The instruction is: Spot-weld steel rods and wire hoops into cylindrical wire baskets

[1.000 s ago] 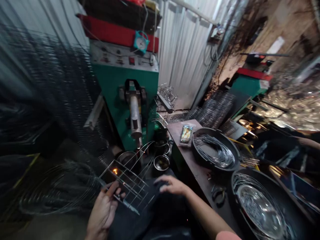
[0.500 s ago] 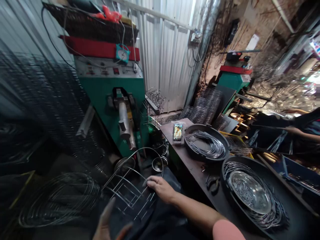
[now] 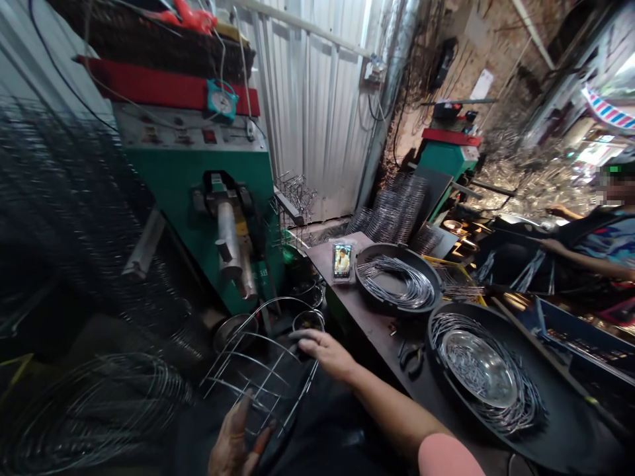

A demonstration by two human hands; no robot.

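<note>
A round-topped wire rack (image 3: 270, 378) with crossing bars stands over my lap, tilted. My right hand (image 3: 327, 355) grips its curved outer wire at the right side, fingers closed on it. Low at the near side, my left hand (image 3: 233, 436) has its thumb and forefinger apart, overlapping the lower bars; whether they touch the wire I cannot tell. Beyond the rack rises a green machine (image 3: 163, 192) with thick metal electrode arms (image 3: 228, 231) pointing down toward the rack's top.
A bench (image 3: 367, 317) at right holds a phone (image 3: 342, 260), pliers (image 3: 411, 357), a round tray of wire rings (image 3: 397, 281), and a larger tray with a metal bowl (image 3: 479, 368). Wire hoops (image 3: 99, 403) lie at left; stacked wire racks (image 3: 74, 218) stand behind. A co-worker (image 3: 605, 231) sits far right.
My left hand has moved up and right to the rack's lower bars. The rack has tilted slightly, still in my right hand. The view has turned right, showing more of the co-worker.
</note>
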